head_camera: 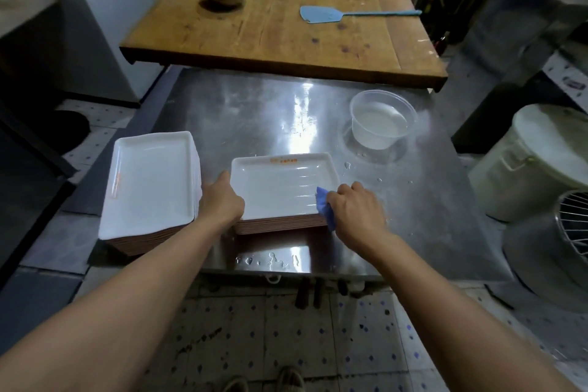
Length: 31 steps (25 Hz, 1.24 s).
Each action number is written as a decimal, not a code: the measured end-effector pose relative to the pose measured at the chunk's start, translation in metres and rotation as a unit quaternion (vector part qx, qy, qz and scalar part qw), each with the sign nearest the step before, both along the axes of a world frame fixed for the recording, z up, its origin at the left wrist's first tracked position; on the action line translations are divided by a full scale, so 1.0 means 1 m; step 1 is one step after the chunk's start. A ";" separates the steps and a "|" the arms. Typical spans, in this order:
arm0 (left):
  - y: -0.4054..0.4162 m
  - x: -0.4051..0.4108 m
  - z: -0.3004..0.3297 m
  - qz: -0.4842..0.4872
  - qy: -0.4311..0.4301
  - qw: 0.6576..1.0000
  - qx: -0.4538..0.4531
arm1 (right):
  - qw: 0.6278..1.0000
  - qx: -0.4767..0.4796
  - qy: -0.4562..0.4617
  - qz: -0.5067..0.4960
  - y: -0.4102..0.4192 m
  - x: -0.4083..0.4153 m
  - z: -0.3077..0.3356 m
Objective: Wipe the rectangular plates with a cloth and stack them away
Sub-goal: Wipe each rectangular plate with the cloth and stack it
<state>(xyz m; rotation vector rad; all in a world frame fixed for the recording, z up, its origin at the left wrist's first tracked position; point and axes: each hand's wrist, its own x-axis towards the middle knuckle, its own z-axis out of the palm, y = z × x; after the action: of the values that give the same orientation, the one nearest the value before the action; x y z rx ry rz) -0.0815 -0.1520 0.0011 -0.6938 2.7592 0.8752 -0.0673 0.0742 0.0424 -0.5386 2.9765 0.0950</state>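
At the centre of the frame, a stack of rectangular plates (283, 188) sits on the steel table (254, 111). The left hand (221, 200) grips the stack's left edge, while the right hand (358, 210) holds a blue cloth (324, 205) bunched in its grip against the top plate's lower right corner. A second stack (149, 181) stands to the left.

On the steel desk (241, 111), the left hand (221, 200) steadies the top plate (280, 184) of a stack while the right hand (356, 212) grips a blue cloth (325, 205) at its corner; another plate stack (149, 184) sits left.
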 end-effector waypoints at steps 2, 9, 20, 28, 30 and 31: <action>0.007 0.004 0.005 -0.007 -0.001 0.997 -0.072 | 0.996 -0.059 0.005 -0.060 0.011 0.001 0.008; 0.056 0.018 0.008 -0.245 0.144 0.948 -0.142 | 0.952 -0.243 0.003 -0.184 0.045 -0.005 0.014; 0.068 0.026 0.012 -0.310 0.201 0.903 -0.219 | 0.930 -0.295 0.026 -0.217 0.051 0.008 0.001; 0.061 0.014 0.060 -0.280 0.326 0.875 -0.226 | 0.905 -0.352 0.059 -0.233 0.037 0.010 0.029; 0.056 0.011 0.074 -0.234 0.323 0.896 -0.196 | 0.894 -0.375 0.085 -0.229 0.033 0.010 0.042; 0.053 0.011 0.081 -0.207 0.322 0.907 -0.176 | 0.888 -0.385 0.102 -0.229 0.030 0.009 0.050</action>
<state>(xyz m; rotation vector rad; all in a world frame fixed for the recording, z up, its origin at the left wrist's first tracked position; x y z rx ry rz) -0.0703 -0.0994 0.0818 0.2198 3.4943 0.5821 -0.0579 0.1039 0.0925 0.1616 3.1496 -1.1682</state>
